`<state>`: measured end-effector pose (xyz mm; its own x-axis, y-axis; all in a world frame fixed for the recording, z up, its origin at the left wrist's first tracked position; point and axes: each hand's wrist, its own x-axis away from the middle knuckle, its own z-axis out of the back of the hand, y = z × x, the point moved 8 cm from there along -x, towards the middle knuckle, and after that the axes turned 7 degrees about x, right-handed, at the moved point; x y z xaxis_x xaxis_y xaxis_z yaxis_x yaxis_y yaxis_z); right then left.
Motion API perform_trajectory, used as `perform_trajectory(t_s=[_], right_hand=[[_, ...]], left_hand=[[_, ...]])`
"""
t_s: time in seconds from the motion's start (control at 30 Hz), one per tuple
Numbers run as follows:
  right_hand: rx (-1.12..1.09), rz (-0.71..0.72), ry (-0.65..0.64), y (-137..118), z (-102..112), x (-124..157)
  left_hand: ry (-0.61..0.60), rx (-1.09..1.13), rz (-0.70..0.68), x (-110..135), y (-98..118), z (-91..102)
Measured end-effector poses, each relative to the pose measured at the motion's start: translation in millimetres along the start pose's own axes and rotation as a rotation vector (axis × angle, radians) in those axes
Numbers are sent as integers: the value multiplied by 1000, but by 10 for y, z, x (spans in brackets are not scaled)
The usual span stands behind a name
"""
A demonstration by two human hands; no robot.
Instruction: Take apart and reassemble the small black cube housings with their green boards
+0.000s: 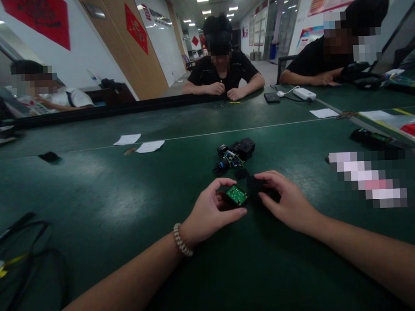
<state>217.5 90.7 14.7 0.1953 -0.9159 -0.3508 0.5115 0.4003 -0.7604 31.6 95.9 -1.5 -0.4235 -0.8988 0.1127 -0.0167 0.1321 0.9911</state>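
My left hand [216, 205], with a beaded bracelet at the wrist, is closed around a small black case with a green circuit board [236, 195] facing up in it. Just to its right, my right hand [285, 195] pinches a flat black cover [254, 184] between thumb and fingers. The cover is beside the case, at its upper right edge; whether they touch I cannot tell. Behind both hands lies a pile of black housings and small circuit boards [233, 159] with blue parts. A dark flat piece [242, 173] rests at the near side of that pile.
Black cables [33, 255] lie at the left edge of the green table [129, 259]. Paper slips [150, 146] are farther back. A blurred-out phone-like object [368, 180] and a black device [372, 138] are on the right. Several people sit around the table.
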Motion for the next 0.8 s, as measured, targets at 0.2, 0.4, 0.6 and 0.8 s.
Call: perform_trajectory(t_s=[0.2, 0.4, 0.6, 0.8], right_hand=[[-120, -135, -16, 27, 12, 15], [-155, -119, 32, -7, 60, -6], [-337, -185, 38, 59, 13, 12], [-383, -199, 68, 46, 22, 30]], left_hand=[[-11, 1, 28, 6, -22, 6], [-11, -4, 25, 4, -18, 7], [-25, -14, 14, -6, -39, 6], [-19, -3, 17, -8, -51, 2]])
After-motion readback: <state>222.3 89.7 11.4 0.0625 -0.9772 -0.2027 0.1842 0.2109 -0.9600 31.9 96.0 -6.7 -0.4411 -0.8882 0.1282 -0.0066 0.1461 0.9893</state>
